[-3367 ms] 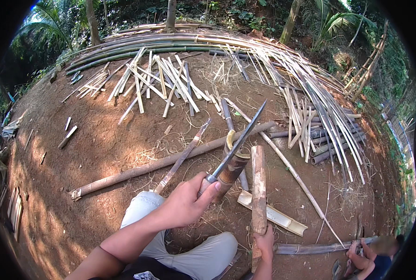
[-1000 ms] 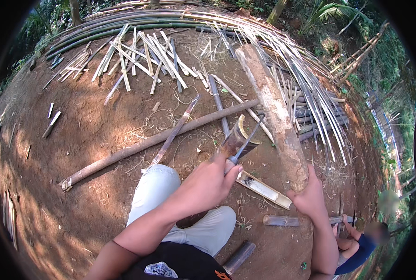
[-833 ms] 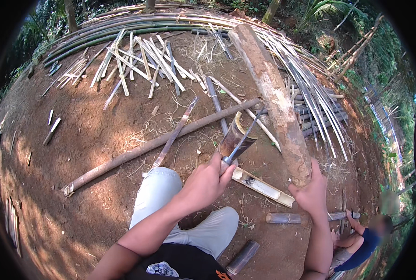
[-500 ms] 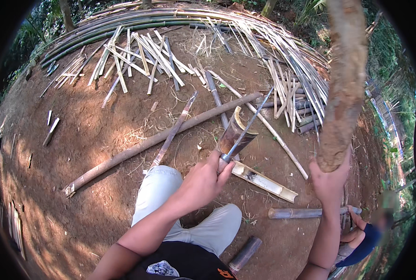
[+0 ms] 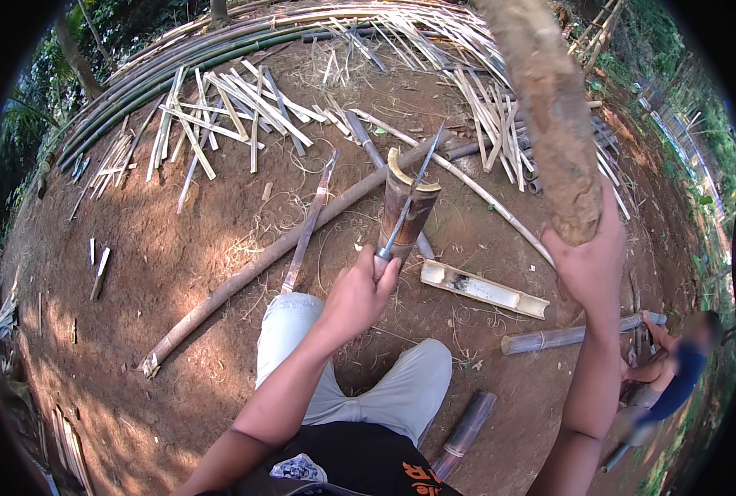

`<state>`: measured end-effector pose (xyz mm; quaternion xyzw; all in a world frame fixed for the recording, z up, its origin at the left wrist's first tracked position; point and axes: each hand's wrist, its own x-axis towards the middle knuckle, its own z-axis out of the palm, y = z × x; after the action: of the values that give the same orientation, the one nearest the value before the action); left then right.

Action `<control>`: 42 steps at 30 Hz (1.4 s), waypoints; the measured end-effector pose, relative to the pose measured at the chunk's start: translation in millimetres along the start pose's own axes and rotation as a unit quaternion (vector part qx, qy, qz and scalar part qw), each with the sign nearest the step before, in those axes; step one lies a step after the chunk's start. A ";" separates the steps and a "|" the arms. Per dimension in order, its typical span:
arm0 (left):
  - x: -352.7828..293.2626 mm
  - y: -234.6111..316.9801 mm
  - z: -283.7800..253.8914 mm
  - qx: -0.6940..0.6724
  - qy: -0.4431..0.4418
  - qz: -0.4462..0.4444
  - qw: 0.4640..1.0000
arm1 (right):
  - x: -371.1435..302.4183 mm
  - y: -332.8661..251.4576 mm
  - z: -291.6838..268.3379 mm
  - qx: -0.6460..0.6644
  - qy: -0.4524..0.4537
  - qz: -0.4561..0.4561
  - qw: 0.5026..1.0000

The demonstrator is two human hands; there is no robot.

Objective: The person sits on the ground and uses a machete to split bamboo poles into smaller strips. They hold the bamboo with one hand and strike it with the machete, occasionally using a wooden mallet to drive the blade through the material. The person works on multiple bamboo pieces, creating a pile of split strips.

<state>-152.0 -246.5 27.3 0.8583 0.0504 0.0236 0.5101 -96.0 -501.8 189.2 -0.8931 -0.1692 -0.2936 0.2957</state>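
Note:
My left hand (image 5: 355,293) is closed round the handle of a long, narrow-bladed knife (image 5: 407,212). Its blade slants up and away across a short, thick bamboo section (image 5: 394,221) that stands before my knees; whether steel touches the rim I cannot tell. Part of that section's wall is split off, leaving a pale curved edge at the top. On the right, my right hand (image 5: 589,252) grips the lower end of a thick, rough wooden club (image 5: 554,124), raised above the ground. A split bamboo half (image 5: 485,289) lies hollow side up beside the standing section.
A long bamboo pole (image 5: 252,273) runs diagonally behind the standing section. Pale split strips (image 5: 260,103) and green poles (image 5: 178,66) lie at the back. Near my right knee is a dark bamboo piece (image 5: 467,430). Another person (image 5: 674,372) holds a bamboo length (image 5: 550,337) at right.
The bamboo section has come more upright, with the knife now steeper across it. My right hand has moved farther forward, and the club now leans left. The whole view has shifted slightly.

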 end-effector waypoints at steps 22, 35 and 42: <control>-7.3 -33.8 20.6 -0.059 -0.002 0.035 0.998 | -20.4 16.2 13.2 0.009 0.096 0.024 0.995; -0.4 -59.1 53.9 -0.041 -0.062 0.027 0.997 | -54.3 39.8 30.0 0.002 -0.178 0.187 0.966; 1.6 -55.3 60.9 -0.037 -0.073 0.025 0.996 | -59.2 77.0 57.0 -0.014 0.028 0.081 0.996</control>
<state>-148.3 -273.3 -50.5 0.8395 -0.0094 -0.0246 0.5427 -80.7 -532.7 82.0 -0.8991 -0.0837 -0.2962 0.3111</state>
